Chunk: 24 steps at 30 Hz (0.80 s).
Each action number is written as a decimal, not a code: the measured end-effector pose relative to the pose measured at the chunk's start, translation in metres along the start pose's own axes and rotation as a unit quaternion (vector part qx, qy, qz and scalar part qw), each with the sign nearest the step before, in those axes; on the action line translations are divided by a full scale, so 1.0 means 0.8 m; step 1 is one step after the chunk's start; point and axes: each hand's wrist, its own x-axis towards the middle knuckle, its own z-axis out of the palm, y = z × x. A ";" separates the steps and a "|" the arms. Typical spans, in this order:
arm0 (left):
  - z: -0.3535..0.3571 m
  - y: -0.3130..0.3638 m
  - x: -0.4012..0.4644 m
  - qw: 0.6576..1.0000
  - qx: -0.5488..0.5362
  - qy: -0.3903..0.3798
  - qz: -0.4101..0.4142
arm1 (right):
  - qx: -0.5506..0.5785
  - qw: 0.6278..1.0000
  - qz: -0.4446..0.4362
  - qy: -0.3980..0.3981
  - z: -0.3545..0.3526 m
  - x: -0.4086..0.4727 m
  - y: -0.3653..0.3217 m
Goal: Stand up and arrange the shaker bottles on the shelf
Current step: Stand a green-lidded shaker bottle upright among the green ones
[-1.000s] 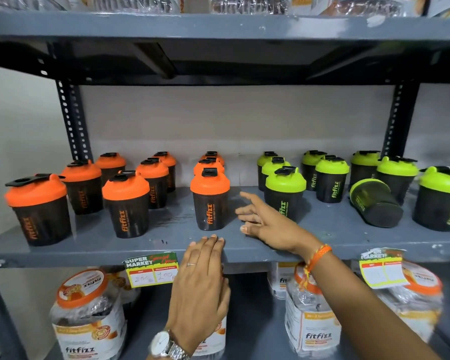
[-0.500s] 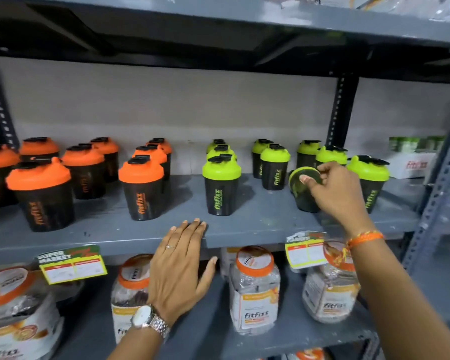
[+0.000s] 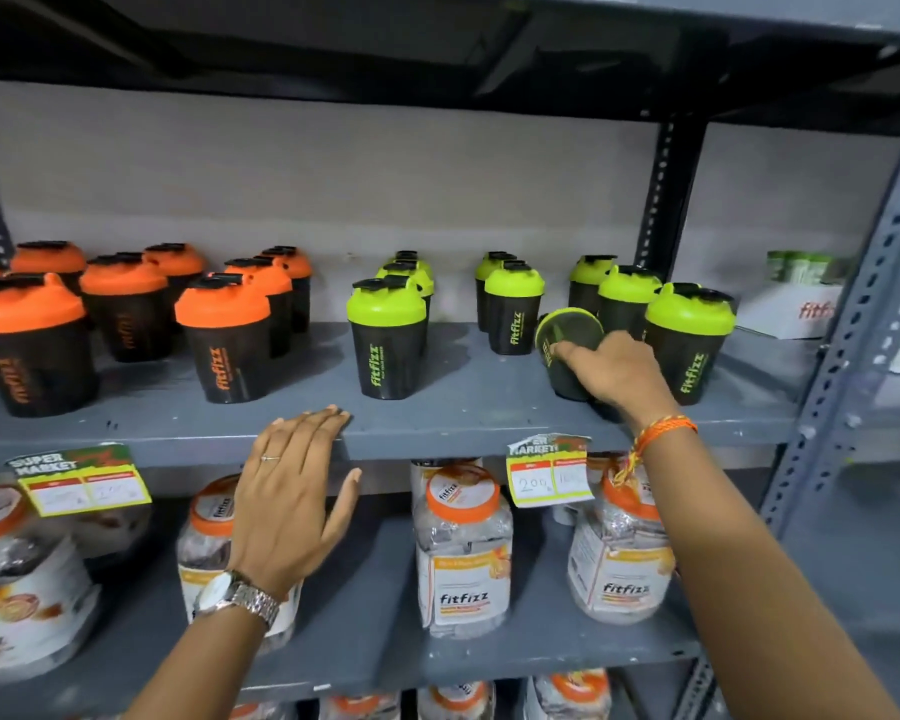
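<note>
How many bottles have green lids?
9. Three in a row front to back, two beside them, two further right, one at the end, one tipped bottle under the right hand. Others may be hidden.

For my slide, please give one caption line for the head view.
Right hand grasps the tipped green-lidded shaker bottle; left hand rests on the shelf edge.

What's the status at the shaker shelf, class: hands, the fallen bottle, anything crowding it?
Right hand gripping tipped green shaker, not yet upright. Left hand flat on shelf edge, empty. Upright green shakers close on both sides.
</note>
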 end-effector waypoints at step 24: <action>-0.004 0.006 0.002 0.998 -0.049 -0.020 -0.037 | 0.413 0.868 -0.109 -0.251 0.023 0.036 0.022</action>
